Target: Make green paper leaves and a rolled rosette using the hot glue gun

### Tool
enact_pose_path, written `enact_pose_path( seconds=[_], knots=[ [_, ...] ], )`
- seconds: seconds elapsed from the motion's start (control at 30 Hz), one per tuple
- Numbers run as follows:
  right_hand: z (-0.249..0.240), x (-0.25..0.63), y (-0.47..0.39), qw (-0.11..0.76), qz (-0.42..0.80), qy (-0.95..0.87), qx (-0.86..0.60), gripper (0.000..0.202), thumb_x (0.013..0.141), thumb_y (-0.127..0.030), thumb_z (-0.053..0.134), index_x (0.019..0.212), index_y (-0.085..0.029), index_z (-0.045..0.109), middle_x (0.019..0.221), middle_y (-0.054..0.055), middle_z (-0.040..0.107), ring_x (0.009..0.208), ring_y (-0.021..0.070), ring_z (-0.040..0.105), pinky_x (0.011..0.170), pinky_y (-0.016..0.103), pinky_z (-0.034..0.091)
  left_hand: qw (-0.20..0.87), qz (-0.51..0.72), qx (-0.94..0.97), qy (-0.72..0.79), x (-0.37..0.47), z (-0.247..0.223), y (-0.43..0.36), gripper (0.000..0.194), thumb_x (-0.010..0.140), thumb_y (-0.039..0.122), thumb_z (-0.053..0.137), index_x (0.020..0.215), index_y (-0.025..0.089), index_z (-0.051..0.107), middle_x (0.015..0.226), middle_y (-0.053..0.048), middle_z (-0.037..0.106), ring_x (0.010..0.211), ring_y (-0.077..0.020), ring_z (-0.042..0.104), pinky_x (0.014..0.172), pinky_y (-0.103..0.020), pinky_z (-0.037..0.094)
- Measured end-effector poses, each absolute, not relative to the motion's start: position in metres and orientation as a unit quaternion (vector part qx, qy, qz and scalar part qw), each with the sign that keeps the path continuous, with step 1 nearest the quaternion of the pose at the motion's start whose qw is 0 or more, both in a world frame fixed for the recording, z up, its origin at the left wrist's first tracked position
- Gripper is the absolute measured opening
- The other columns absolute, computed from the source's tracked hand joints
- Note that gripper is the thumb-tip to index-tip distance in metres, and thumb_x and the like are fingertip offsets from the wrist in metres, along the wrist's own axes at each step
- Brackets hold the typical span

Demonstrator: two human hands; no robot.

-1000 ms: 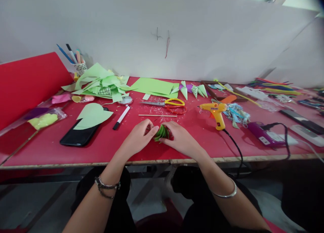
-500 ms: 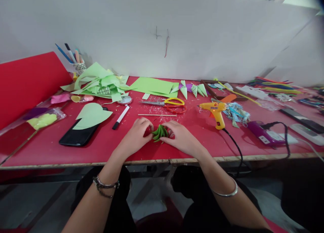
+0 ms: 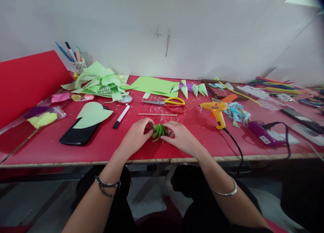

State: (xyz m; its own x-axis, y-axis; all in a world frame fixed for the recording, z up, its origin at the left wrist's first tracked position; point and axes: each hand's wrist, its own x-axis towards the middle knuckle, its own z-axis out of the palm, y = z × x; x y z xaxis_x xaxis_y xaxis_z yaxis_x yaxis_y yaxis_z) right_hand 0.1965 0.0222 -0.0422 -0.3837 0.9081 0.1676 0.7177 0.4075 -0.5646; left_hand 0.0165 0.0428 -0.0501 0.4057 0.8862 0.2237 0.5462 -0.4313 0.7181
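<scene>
A small green folded-paper piece (image 3: 159,132) with fanned, petal-like layers is held just above the red table near its front edge. My left hand (image 3: 138,133) pinches at its left side with curled fingers. From the right, my right hand (image 3: 179,135) grips it between thumb and fingers. The fingertips partly hide the piece. Just beyond the hands lies a thin pale stick (image 3: 157,114), with yellow-and-red-handled scissors (image 3: 174,102) behind it. A black-capped white marker (image 3: 121,117) rests left of my left hand.
A yellow glue gun (image 3: 216,112) with a black cord lies at right, by a purple power adapter (image 3: 265,133). At left, pale green heart-shaped paper (image 3: 92,114) lies on a black phone (image 3: 78,136). Green paper scraps (image 3: 101,82) and small paper cones (image 3: 184,89) line the back.
My left fingers have shifted slightly at the left edge of the green piece, and its layers sit at a slightly different angle. My right hand stays nearly the same.
</scene>
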Motion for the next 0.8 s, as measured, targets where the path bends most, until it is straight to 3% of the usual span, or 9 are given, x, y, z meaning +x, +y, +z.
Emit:
enact_pose_path(
  seconds=[0.5,0.8],
  knots=[
    [-0.0414,0.1962,0.0219,0.242,0.209,-0.814,-0.484,0.020,0.077,-0.023,0.056,0.095,-0.016,0.056,0.082,0.002,0.052,0.072,0.0125,0.049,0.065,0.024,0.038,0.274,0.281,0.810,0.436,0.0171,-0.0472,0.0411,0.018,0.077,0.016,0.048,0.093,0.020,0.054,0.093,-0.001,0.063,0.086,-0.0142,0.059,0.074,-0.023,0.046],
    [-0.0420,0.1968,0.0214,0.246,0.218,-0.815,-0.477,0.024,0.078,-0.024,0.053,0.101,-0.016,0.055,0.087,0.005,0.053,0.078,0.0146,0.050,0.070,0.027,0.039,0.321,0.278,0.799,0.425,0.0186,-0.0477,0.0395,0.030,0.076,0.015,0.048,0.105,0.022,0.049,0.103,-0.004,0.061,0.092,-0.0168,0.059,0.080,-0.030,0.046]
  ],
)
